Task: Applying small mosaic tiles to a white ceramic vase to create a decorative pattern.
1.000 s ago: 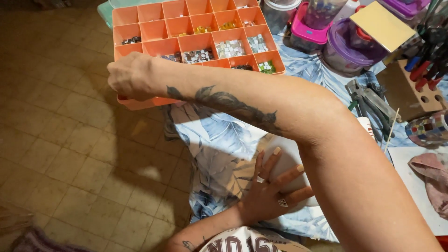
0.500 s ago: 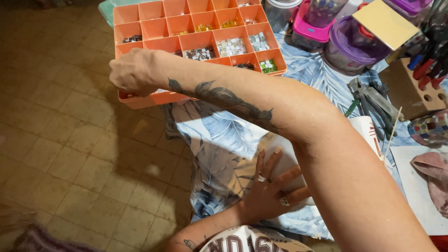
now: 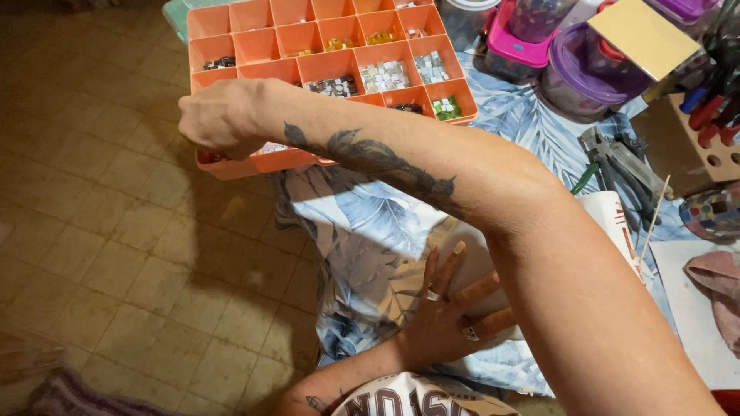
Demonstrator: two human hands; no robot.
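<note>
Leaf-print counter: right hand reaches into orange tray, fingers hidden, grip untellable; left hand, fingers spread, steadies white piece, tiling unseen.

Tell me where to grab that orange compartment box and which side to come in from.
Probably grip the orange compartment box by its outer rim at the near-left corner, coming from the floor side. That edge overhangs the leaf-print cloth, so fingers can likely hook under it. The right hand already rests there; containers crowd the far-right side. Keep it level: open cells hold loose tiles.
</note>
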